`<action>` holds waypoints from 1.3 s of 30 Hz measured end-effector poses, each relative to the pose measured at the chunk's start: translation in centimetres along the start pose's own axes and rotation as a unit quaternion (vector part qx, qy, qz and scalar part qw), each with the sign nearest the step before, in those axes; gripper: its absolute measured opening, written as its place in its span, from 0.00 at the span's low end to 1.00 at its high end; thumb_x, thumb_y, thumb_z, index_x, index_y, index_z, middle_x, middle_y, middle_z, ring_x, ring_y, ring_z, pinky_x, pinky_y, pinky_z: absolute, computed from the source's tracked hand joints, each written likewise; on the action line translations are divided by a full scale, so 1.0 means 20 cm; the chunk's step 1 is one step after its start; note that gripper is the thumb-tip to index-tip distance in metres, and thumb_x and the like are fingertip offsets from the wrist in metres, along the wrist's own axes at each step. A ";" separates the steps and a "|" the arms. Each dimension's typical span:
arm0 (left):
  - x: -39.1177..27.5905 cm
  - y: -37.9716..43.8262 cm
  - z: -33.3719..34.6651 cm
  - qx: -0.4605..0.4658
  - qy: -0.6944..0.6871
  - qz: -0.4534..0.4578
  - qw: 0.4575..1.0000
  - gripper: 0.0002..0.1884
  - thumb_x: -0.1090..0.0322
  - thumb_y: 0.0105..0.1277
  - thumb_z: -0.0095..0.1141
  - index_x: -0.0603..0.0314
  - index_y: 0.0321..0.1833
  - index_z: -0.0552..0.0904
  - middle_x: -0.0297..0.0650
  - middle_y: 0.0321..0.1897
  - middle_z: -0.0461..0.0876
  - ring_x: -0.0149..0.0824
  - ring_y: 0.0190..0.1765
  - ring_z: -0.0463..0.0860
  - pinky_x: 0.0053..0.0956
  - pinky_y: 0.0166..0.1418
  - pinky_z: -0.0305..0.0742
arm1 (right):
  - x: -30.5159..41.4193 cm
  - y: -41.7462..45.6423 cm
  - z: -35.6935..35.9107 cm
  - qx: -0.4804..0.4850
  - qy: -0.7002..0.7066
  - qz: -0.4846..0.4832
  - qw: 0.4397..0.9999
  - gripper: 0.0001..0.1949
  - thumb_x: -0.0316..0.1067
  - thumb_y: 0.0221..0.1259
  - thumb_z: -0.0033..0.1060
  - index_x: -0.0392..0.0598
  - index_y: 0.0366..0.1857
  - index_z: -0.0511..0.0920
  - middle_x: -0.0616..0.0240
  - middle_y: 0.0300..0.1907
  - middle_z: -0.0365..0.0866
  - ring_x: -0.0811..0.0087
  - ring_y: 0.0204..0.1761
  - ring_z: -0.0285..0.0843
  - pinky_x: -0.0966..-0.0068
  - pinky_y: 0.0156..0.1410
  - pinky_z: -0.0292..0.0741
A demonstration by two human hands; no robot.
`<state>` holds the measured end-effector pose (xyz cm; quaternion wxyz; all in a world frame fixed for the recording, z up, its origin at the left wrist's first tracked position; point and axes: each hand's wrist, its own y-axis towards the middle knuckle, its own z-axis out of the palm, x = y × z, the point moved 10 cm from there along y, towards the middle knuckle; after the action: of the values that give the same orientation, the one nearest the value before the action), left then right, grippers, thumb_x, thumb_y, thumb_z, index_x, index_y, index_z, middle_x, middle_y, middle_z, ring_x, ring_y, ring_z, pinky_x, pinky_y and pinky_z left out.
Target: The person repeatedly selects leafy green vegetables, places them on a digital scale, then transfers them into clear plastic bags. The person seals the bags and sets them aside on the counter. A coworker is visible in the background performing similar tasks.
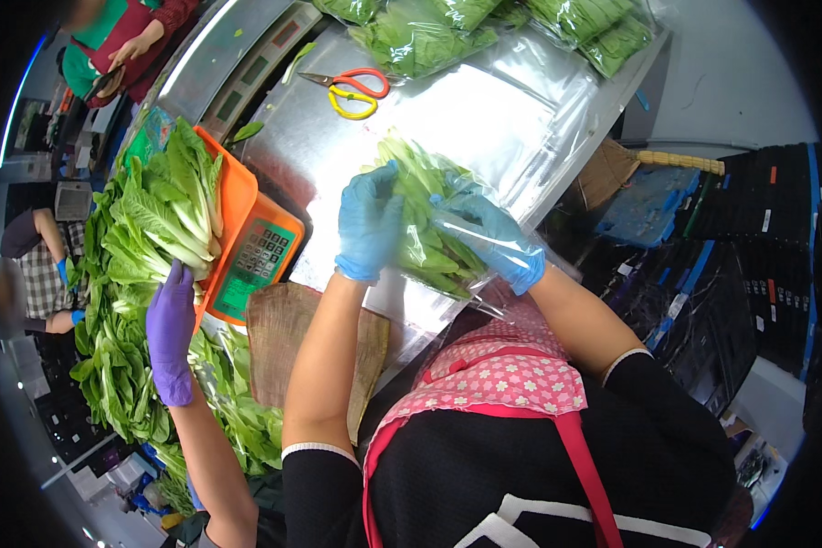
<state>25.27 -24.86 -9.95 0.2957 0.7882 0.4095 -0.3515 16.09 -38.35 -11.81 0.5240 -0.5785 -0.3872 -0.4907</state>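
A clear plastic bag of leafy greens [428, 240] lies between my hands above the metal table [294, 144]. My left hand [370, 222], in a blue glove, is at the bag's left side by the pale stems; its fingers are curled, and whether they grip the film cannot be told. My right hand [490, 229], also blue-gloved, holds the clear film on the bag's right side. Beyond them rest scissors [346, 92] with one red and one yellow handle. Filled bags of greens [418, 44] lie at the table's far side, near flat clear plastic bags [520, 103].
To the left, a co-worker's purple-gloved hand [171, 335] touches romaine lettuce [161, 212] on an orange digital scale [253, 267]. A brown cloth [281, 342] lies near my left forearm. Heaped greens [120, 377] stand further left. Black crates [740, 274] are at right, beyond the table edge.
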 end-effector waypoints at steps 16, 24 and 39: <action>0.05 -0.10 0.10 0.012 -0.348 -0.099 0.932 0.26 0.83 0.65 0.45 0.67 0.69 0.67 0.45 0.66 0.71 0.36 0.68 0.70 0.32 0.75 0.59 | -0.14 0.02 -0.11 -0.149 0.134 0.024 0.979 0.09 0.25 0.55 0.70 0.39 0.38 0.80 0.53 0.63 0.73 0.66 0.60 0.75 0.74 0.64 0.73; 0.06 -0.10 0.10 0.007 -0.259 -0.068 0.964 0.25 0.81 0.65 0.48 0.67 0.67 0.68 0.45 0.68 0.70 0.37 0.68 0.69 0.33 0.76 0.58 | 0.20 -0.11 -0.10 -0.177 -0.215 -0.261 0.924 0.08 0.23 0.50 0.69 0.49 0.34 0.86 0.62 0.34 0.81 0.65 0.34 0.79 0.71 0.42 0.75; 0.06 -0.07 0.10 0.009 -0.254 -0.103 0.962 0.16 0.78 0.72 0.44 0.67 0.62 0.72 0.44 0.64 0.74 0.35 0.65 0.73 0.29 0.72 0.63 | 0.15 -0.08 -0.07 -0.052 -0.216 -0.199 0.955 0.19 0.40 0.56 0.70 0.43 0.50 0.82 0.58 0.44 0.83 0.59 0.46 0.81 0.63 0.54 0.75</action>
<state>23.86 -25.15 -12.32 0.3456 0.6288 0.3968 -0.5725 15.05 -39.68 -8.48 0.2892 -0.6083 -0.5723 -0.4677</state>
